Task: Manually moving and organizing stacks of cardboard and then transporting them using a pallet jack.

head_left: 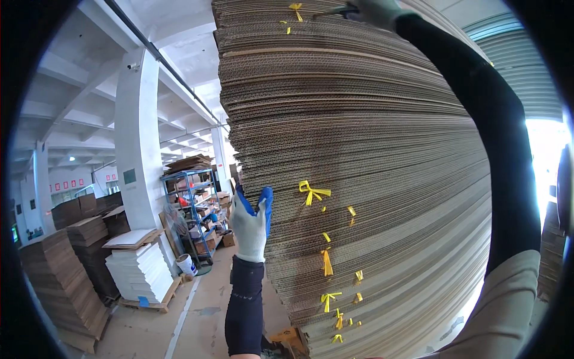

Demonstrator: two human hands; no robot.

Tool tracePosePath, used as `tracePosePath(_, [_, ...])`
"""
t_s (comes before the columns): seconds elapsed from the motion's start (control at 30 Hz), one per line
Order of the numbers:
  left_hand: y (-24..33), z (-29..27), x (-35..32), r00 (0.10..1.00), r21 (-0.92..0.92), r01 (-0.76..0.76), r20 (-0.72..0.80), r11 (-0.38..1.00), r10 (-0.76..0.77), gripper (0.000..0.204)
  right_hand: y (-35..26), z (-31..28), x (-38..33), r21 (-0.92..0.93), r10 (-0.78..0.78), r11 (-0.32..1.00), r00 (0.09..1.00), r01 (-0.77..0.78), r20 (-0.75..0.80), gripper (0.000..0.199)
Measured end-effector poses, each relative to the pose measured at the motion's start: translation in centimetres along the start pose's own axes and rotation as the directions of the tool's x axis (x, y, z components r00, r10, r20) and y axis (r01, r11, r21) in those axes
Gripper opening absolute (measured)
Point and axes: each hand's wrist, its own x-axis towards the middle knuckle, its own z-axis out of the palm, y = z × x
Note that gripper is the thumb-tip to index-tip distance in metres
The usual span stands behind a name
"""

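A tall stack of corrugated cardboard sheets fills the middle and right, its layered edges facing me. My left hand, in a white glove with blue coating, is raised at the stack's left edge. Its thumb and fingers are apart in a V; I cannot tell whether they touch the cardboard. High up, my right hand, also gloved and partly cut off by the frame, grips a dark, thin-tipped tool. The tool's tip is by the upper layers, near a knotted yellow strap. Another yellow bow sticks out mid-stack.
More yellow strap ends poke out lower down. On the left stand brown cardboard stacks, a white sheet stack on a pallet, a pillar and a blue shelf rack. A roller shutter is at right.
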Motion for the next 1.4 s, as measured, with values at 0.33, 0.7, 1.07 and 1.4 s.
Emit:
tracePosePath(0.33, [0.5,1.4,-0.6,0.998,-0.047,0.053,0.018,0.997,-0.052,0.042,-0.9,-1.0,0.4,0.0,-0.033,0.999,0.987,0.034,-0.16,0.031])
tracePosePath(0.7, [0.0,1.3,-0.5,0.999,-0.034,-0.037,0.027,0.999,0.038,0.049,1.5,-0.4,-1.0,-0.073,0.042,0.996,0.999,-0.042,-0.012,0.032])
tracePosePath(1.07, [-0.5,0.2,-0.5,0.995,-0.038,0.066,0.08,0.997,-0.063,0.06,-0.5,0.7,1.0,-0.076,-0.034,0.996,0.999,0.036,0.031,0.027])
tracePosePath(1.4, [-0.4,0.2,-0.3,0.998,-0.031,-0.002,0.062,1.0,0.004,0.063,-2.0,-3.7,2.5,0.008,0.134,0.991,0.984,-0.134,-0.115,0.03])
